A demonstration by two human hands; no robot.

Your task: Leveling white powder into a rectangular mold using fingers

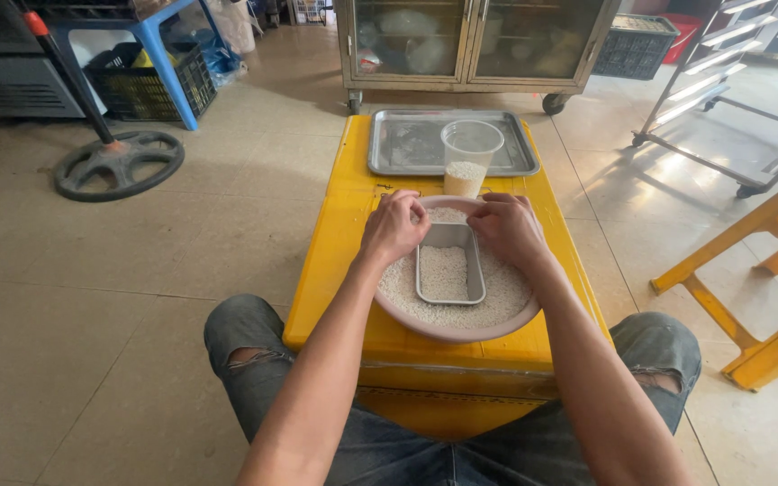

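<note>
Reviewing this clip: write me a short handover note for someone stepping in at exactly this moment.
Left hand and right hand: both closed on the far end of the small metal tin, one at each corner.
The tin sits in the pink basin of white rice on the yellow box.
Done: tin holds a layer of rice.
Left: plastic cup, part-filled with rice, stands on the steel tray behind, untouched.

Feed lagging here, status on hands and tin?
Left hand and right hand at far end of metal tin. Tin sits in rice-filled pink basin. Plastic cup close behind.
</note>
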